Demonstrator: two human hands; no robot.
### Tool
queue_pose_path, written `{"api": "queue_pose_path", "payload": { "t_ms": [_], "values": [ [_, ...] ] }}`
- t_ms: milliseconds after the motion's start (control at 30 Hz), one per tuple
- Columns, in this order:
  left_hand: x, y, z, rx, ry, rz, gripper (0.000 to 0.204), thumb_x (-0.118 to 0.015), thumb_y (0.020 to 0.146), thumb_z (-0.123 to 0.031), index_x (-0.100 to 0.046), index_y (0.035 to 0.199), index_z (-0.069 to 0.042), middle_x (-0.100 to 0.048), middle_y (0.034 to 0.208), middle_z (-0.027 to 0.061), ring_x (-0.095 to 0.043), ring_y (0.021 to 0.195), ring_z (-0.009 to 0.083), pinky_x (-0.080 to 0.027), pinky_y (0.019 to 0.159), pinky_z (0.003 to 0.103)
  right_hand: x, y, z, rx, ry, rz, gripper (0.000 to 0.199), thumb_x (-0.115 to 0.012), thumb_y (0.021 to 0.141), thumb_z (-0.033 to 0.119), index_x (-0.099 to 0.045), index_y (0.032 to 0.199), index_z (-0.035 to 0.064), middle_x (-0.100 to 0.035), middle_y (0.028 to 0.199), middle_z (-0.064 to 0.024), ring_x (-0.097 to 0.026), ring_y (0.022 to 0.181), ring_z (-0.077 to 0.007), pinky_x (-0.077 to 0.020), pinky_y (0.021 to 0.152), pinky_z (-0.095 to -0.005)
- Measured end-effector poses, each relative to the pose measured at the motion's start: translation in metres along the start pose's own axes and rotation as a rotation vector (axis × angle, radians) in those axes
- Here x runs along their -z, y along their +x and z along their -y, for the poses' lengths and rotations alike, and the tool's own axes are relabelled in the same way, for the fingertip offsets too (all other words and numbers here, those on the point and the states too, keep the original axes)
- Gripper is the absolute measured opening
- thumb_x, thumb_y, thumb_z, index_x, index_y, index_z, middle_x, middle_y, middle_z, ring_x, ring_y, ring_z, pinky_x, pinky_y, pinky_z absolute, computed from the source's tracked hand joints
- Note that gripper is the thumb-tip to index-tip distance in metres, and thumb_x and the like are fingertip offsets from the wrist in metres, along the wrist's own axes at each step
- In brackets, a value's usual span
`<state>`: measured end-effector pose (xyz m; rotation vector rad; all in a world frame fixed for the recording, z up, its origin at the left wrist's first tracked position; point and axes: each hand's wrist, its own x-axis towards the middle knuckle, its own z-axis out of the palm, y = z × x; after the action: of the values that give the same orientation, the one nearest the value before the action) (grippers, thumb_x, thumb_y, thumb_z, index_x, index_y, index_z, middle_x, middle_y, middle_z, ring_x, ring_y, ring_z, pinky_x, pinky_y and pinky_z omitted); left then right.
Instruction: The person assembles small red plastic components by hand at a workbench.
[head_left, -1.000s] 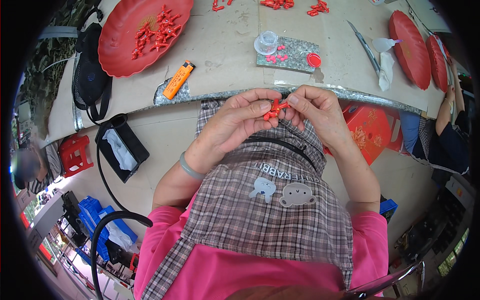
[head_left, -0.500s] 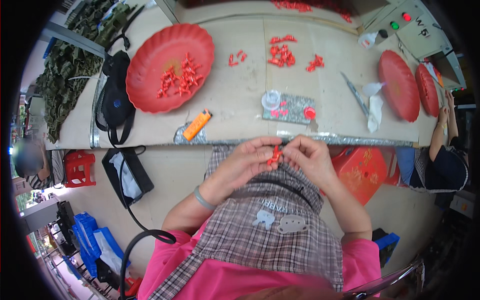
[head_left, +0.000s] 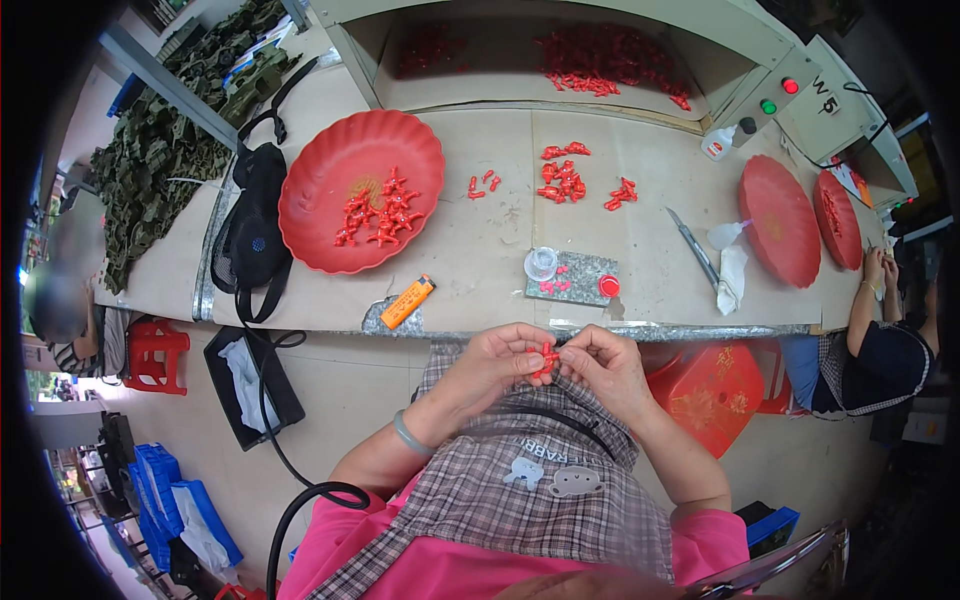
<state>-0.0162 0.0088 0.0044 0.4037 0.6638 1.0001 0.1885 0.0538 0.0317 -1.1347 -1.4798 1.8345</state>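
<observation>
Just off the table's front edge, my left hand [head_left: 500,365] pinches a small red plastic figure [head_left: 545,361] between thumb and fingers. My right hand [head_left: 608,372] meets it from the other side, thumb and forefinger pressed together at the figure; whether they grip it or a tiny part is too small to tell. Ahead lies a grey speckled slab [head_left: 590,292] bearing a small clear cup [head_left: 541,264], pink bits and a red cap [head_left: 609,286]. Farther back are a pile of red figures [head_left: 562,183] and several loose red pieces [head_left: 484,185].
A red scalloped dish [head_left: 330,250] with red figures stands at left, near an orange lighter [head_left: 408,302]. To the right lie a craft knife [head_left: 692,246], crumpled tissue [head_left: 732,278] and another red dish [head_left: 780,225]. A lit cabinet [head_left: 500,95] holds more figures. A co-worker [head_left: 875,340] sits at right.
The view has tilted up, showing more of the cabinet at the back. Both hands stay together at the red figure, which has turned slightly in the fingers.
</observation>
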Motion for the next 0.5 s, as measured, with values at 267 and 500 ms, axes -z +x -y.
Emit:
{"api": "queue_pose_path", "payload": {
  "t_ms": [267,500],
  "values": [
    [0.006,-0.006,-0.041,-0.286,0.362,-0.202,0.030,-0.067,0.090,-0.001,-0.062,0.119,0.002,-0.068,0.103,0.0078,-0.067,0.086,0.0129,-0.055,0.078,0.025,0.014,-0.007,0.010,0.169,-0.133,-0.168,0.012,-0.058,0.096,0.005,-0.068,0.097,-0.0030,-0.068,0.083,-0.0055,-0.061,0.072,-0.0071,-0.0484,0.063,-0.0202],
    [0.026,-0.020,-0.108,-0.790,1.142,-0.652,0.030,-0.071,0.084,-0.002,-0.065,0.113,0.001,-0.067,0.100,0.0107,-0.065,0.083,0.0155,-0.054,0.073,0.026,0.026,-0.013,0.011,0.217,-0.164,-0.253,0.014,-0.058,0.098,0.007,-0.067,0.094,-0.0037,-0.066,0.078,-0.0051,-0.058,0.068,-0.0073,-0.0464,0.062,-0.0200]
  ]
}}
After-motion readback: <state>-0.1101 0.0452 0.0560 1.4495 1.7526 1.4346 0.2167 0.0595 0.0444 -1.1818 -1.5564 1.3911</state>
